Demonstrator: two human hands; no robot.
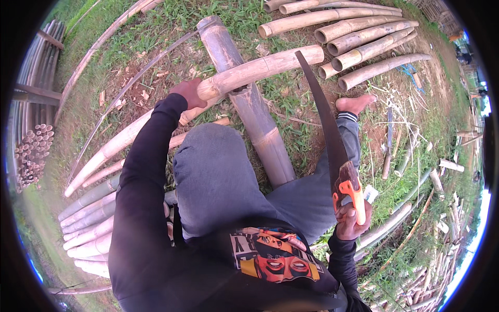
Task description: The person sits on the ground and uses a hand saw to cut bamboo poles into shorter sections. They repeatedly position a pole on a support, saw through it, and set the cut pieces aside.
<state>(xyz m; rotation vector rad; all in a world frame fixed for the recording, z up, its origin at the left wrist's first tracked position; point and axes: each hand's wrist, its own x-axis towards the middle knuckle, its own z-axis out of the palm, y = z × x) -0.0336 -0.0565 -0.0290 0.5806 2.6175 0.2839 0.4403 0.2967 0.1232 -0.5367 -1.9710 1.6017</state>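
Note:
In my right hand (351,219) is a handsaw (327,120), gripped by its orange-edged handle. The long dark blade points up and away, its tip near the right end of a pale bamboo pole (260,70). This pole lies across a thick, greyish bamboo log (267,139) with a notch cut in it. My left hand (189,93) is closed at the pole's left end; its fingertips are partly hidden. Another long bamboo pole (120,139) runs from beneath that hand toward the lower left. My raised knee is close to the thick log.
Several cut bamboo lengths (364,48) lie in a row at the far right. A bamboo stack (89,226) is beside my left arm, and bundled poles (34,148) stand at the far left. My bare foot (355,104) rests on the ground among shavings and scraps.

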